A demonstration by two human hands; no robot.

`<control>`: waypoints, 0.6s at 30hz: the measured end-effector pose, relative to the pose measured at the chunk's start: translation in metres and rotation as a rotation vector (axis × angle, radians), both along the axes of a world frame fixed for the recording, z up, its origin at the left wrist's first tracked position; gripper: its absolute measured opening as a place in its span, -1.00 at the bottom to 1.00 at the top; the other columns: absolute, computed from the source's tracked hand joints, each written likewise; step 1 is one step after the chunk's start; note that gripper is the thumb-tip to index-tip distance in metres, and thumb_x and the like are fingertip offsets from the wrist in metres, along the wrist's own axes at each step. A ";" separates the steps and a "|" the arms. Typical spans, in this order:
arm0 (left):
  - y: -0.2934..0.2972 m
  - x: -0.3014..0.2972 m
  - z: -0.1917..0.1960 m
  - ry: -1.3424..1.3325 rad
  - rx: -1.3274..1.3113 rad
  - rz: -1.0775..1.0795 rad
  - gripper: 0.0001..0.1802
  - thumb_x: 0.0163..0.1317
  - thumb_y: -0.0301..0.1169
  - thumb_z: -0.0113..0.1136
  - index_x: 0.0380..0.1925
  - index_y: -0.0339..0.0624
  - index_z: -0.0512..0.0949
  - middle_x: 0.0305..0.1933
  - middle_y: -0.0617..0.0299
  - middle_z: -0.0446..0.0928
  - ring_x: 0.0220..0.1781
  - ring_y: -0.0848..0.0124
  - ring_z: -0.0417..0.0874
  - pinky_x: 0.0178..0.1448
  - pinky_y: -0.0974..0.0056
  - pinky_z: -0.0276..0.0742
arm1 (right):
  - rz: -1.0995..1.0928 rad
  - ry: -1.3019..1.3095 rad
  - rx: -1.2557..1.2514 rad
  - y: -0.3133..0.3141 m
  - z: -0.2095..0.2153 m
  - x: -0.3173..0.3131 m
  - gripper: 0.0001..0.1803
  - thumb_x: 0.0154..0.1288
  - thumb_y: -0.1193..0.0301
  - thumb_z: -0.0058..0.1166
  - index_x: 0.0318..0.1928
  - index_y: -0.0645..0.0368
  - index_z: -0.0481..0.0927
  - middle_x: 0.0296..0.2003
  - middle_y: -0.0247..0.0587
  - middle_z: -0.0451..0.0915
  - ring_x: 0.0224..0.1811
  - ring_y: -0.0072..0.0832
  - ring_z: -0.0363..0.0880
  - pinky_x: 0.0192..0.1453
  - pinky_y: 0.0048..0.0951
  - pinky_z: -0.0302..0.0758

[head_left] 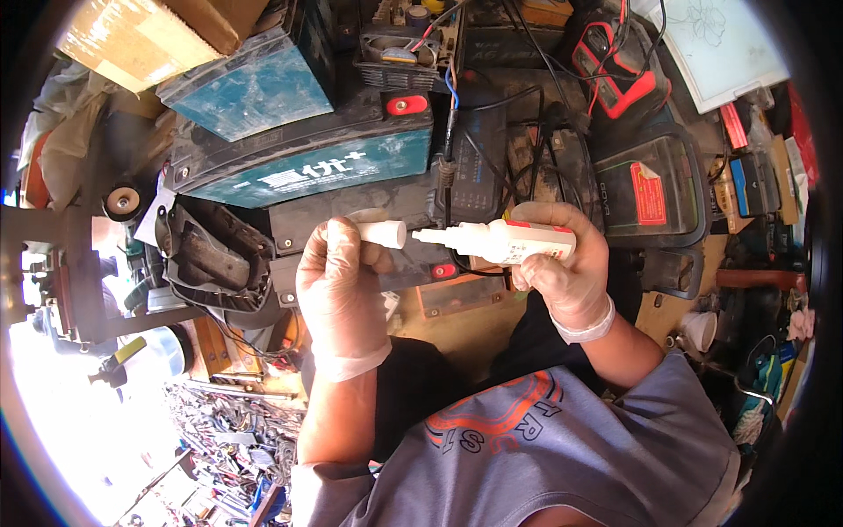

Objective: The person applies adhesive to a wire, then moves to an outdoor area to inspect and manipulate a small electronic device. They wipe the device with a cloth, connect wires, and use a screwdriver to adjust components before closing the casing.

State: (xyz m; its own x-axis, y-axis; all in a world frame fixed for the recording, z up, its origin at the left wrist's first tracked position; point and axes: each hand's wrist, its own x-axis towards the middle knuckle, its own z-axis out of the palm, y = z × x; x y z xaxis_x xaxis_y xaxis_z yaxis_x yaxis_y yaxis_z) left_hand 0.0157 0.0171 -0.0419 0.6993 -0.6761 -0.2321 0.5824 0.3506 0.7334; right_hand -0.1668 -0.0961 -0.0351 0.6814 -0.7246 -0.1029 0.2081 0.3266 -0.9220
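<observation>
My left hand point(341, 272), in a thin translucent glove, pinches a white cylindrical cap point(385, 234) between thumb and fingers. Facing it, a small white squeeze bottle point(518, 241) with a narrow nozzle and red print lies sideways in my gloved right hand point(566, 268). The nozzle tip points left, close to the cap's open end, with a slight gap between them. Both hands hover in front of a large battery point(325, 167) with a teal front, a black top and a red terminal cover.
Another teal battery point(255, 88) and a cardboard box point(145, 44) stand at the back left. A red-and-black device point(615, 66) with cables sits at the back right, near a dark case point(645, 189). A black plastic housing point(215, 255) lies left. Many loose metal tools point(228, 422) cover the lower left.
</observation>
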 end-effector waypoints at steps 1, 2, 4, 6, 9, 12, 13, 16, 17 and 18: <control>0.000 0.000 0.000 -0.022 0.006 -0.001 -0.80 0.37 -0.29 0.13 -0.34 -0.18 0.53 -0.45 0.34 0.46 -0.42 0.53 0.39 -0.36 0.37 0.26 | 0.005 -0.011 -0.016 0.000 0.000 0.000 -0.53 0.13 0.63 0.20 0.08 0.35 0.43 -0.15 -0.12 0.61 -0.18 -0.55 0.60 -0.14 -0.53 0.59; 0.000 -0.001 0.000 -0.028 0.023 -0.005 -0.80 0.37 -0.29 0.13 -0.34 -0.19 0.53 -0.45 0.34 0.46 -0.43 0.52 0.38 -0.36 0.37 0.26 | 0.009 -0.018 -0.035 0.000 0.000 0.000 -0.53 0.12 0.65 0.21 0.08 0.34 0.43 -0.14 -0.14 0.61 -0.15 -0.54 0.60 -0.11 -0.53 0.59; -0.001 -0.003 0.001 -0.062 0.080 -0.016 -0.81 0.37 -0.31 0.13 -0.36 -0.20 0.52 -0.44 0.31 0.48 -0.45 0.52 0.35 -0.36 0.37 0.26 | 0.025 0.003 -0.144 -0.001 0.000 0.001 -0.53 0.11 0.67 0.21 0.07 0.34 0.45 -0.13 -0.16 0.60 -0.12 -0.54 0.60 -0.07 -0.52 0.59; 0.000 -0.008 0.002 -0.117 0.168 -0.029 -0.82 0.36 -0.35 0.13 -0.37 -0.22 0.51 -0.40 0.25 0.53 -0.48 0.54 0.32 -0.36 0.38 0.26 | 0.048 0.050 -0.310 0.000 0.001 0.003 -0.54 0.12 0.67 0.22 0.07 0.34 0.46 -0.13 -0.18 0.60 -0.12 -0.55 0.60 -0.07 -0.53 0.58; 0.000 -0.010 0.004 -0.153 0.186 -0.043 -0.90 0.33 -0.46 0.14 -0.27 -0.28 0.55 -0.31 0.16 0.61 -0.43 0.52 0.43 -0.25 0.40 0.38 | 0.045 0.047 -0.458 0.002 0.002 0.007 -0.58 0.17 0.60 0.24 0.05 0.34 0.46 -0.16 -0.22 0.60 -0.16 -0.60 0.61 -0.11 -0.55 0.59; 0.001 -0.011 0.004 -0.274 0.168 -0.078 -0.83 0.27 -0.57 0.13 -0.15 -0.32 0.58 -0.16 0.16 0.62 -0.25 0.50 0.56 -0.04 0.42 0.48 | 0.090 0.106 0.031 0.000 0.004 0.005 -0.62 0.23 0.52 0.22 0.04 0.33 0.47 -0.19 -0.23 0.60 -0.19 -0.62 0.61 -0.20 -0.59 0.59; 0.001 -0.011 0.005 -0.335 0.143 -0.075 -0.78 0.25 -0.63 0.10 -0.10 -0.33 0.56 -0.08 0.13 0.61 -0.17 0.48 0.57 0.03 0.40 0.47 | 0.124 0.093 0.079 -0.002 0.003 0.006 -0.62 0.24 0.49 0.21 0.04 0.32 0.47 -0.19 -0.23 0.61 -0.19 -0.62 0.62 -0.23 -0.61 0.58; 0.000 -0.008 0.008 -0.404 -0.005 -0.119 -0.64 0.17 -0.73 0.01 -0.01 -0.35 0.54 0.10 0.08 0.54 0.02 0.42 0.56 0.18 0.36 0.42 | 0.198 0.068 0.184 -0.009 0.000 0.007 -0.60 0.28 0.41 0.20 0.07 0.28 0.45 -0.20 -0.22 0.62 -0.20 -0.62 0.62 -0.32 -0.67 0.54; 0.000 -0.006 0.009 -0.408 -0.067 -0.141 -0.60 0.14 -0.76 -0.02 0.01 -0.35 0.53 0.14 0.07 0.51 0.08 0.40 0.54 0.22 0.34 0.40 | 0.194 0.054 0.192 -0.007 -0.001 0.007 -0.59 0.28 0.42 0.21 0.08 0.28 0.44 -0.18 -0.21 0.62 -0.19 -0.62 0.62 -0.30 -0.66 0.55; 0.004 -0.008 0.012 -0.341 -0.041 -0.127 -0.53 0.17 -0.65 0.01 0.15 -0.37 0.44 0.10 0.04 0.54 0.15 0.31 0.52 0.32 0.20 0.34 | 0.182 0.055 0.199 -0.004 -0.002 0.007 -0.58 0.27 0.43 0.21 0.09 0.28 0.43 -0.17 -0.20 0.62 -0.19 -0.61 0.61 -0.27 -0.65 0.56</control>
